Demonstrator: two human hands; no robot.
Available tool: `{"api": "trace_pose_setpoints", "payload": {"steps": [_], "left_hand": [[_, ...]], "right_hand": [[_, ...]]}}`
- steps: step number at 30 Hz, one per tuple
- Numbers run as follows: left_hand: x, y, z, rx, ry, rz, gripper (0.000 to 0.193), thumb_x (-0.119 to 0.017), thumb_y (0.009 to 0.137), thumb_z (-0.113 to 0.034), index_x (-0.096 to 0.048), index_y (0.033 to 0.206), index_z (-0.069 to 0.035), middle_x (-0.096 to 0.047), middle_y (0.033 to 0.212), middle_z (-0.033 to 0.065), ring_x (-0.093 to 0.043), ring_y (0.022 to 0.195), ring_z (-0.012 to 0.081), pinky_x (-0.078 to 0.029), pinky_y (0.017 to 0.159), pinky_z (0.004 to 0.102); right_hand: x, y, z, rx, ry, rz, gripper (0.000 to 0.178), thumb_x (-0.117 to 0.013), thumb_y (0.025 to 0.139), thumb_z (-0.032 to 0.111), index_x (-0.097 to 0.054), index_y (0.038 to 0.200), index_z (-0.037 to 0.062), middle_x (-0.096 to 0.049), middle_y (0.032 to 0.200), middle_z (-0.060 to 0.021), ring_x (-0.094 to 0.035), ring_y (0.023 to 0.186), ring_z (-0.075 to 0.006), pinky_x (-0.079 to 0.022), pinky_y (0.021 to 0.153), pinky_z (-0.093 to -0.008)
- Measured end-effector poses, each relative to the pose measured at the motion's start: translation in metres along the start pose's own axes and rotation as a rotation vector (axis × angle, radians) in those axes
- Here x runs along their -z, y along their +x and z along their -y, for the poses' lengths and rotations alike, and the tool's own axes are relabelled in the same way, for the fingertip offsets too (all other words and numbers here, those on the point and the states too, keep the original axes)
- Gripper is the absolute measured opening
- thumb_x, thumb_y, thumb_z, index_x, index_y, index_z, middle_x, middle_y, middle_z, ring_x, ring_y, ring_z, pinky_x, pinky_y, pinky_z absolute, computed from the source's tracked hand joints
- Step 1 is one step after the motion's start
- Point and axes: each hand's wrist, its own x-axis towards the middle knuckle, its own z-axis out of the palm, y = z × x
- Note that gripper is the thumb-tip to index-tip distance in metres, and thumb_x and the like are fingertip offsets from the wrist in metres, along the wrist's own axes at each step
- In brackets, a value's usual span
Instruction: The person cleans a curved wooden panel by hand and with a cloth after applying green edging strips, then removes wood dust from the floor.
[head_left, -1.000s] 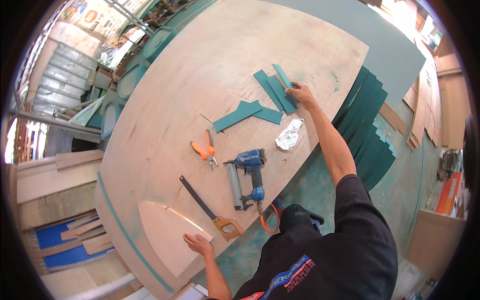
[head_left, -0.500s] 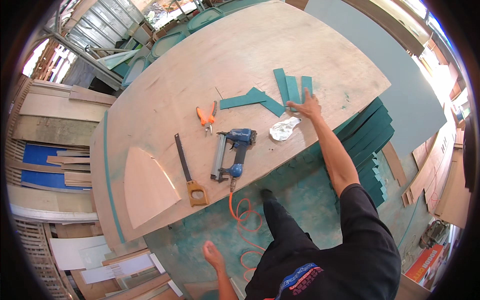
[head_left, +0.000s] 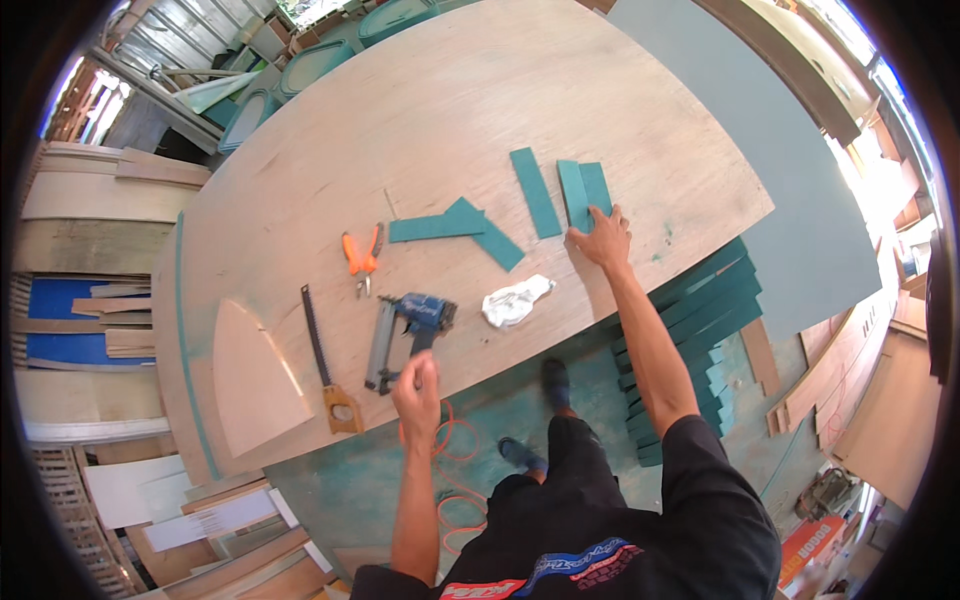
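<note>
At the far right of the tabletop, my right hand is closed over the near ends of two teal strips, its thumb at the left edge. One teal strip partly overlaps the other strip. A separate teal strip lies just to their left. My left hand is over the handle of a blue nail gun at the near table edge. That hand is blurred, so its fingers and any contact with the handle are unclear.
Left of the nail gun lie orange-handled pliers and a handsaw. A crumpled white wad and two crossed teal strips lie mid-table. Stacked teal strips stand beyond the table's right edge. An orange hose coils below.
My left hand has risen from beside my body to the nail gun. With my right hand on it, the middle teal strip has shifted right against its neighbour. The whole view has shifted slightly.
</note>
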Motion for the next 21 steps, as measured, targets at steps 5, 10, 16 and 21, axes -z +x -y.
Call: {"api": "trace_pose_setpoints", "payload": {"steps": [5, 10, 16, 21], "left_hand": [[-0.105, 0.192, 0.006, 0.209, 0.270, -0.155, 0.072, -0.069, 0.090, -0.053, -0.055, 0.129, 0.005, -0.070, 0.108, 0.0180, -0.069, 0.093, 0.0297, -0.055, 0.080, 0.0382], [-0.158, 0.277, -0.014, 0.606, 0.514, -0.186, 0.120, -0.069, 0.081, -0.069, -0.017, 0.152, 0.012, -0.062, 0.124, 0.0298, -0.064, 0.115, 0.0384, -0.056, 0.087, 0.0489], [-0.157, 0.274, -0.021, 0.625, 0.316, -0.154, 0.103, -0.078, 0.082, -0.034, -0.016, 0.151, 0.011, -0.063, 0.115, 0.0295, -0.066, 0.109, 0.0382, -0.057, 0.088, 0.0472], [-0.107, 0.244, 0.007, 0.427, 0.521, -0.110, 0.100, -0.083, 0.078, -0.033, -0.025, 0.150, 0.005, -0.054, 0.134, 0.0257, -0.054, 0.126, 0.0392, -0.053, 0.097, 0.0471]], "right_hand": [[0.003, 0.019, -0.002, 0.165, -0.085, -0.256, 0.067, -0.074, 0.084, 0.038, -0.053, 0.140, 0.0088, -0.037, 0.151, -0.0294, -0.041, 0.135, -0.0486, -0.038, 0.107, -0.0596], [-0.007, 0.005, 0.072, 0.312, 0.142, 0.086, 0.076, -0.077, 0.083, 0.038, -0.047, 0.139, -0.0021, -0.045, 0.144, -0.0305, -0.046, 0.132, -0.0468, -0.047, 0.103, -0.0499], [-0.041, 0.025, 0.051, 0.274, 0.138, -0.002, 0.073, -0.083, 0.073, 0.028, -0.051, 0.128, -0.0076, -0.057, 0.116, -0.0330, -0.058, 0.107, -0.0480, -0.048, 0.093, -0.0502], [-0.055, 0.040, 0.045, 0.355, 0.429, 0.079, 0.061, -0.082, 0.075, 0.028, -0.059, 0.122, -0.0041, -0.063, 0.101, -0.0189, -0.061, 0.097, -0.0314, -0.049, 0.085, -0.0420]]}}
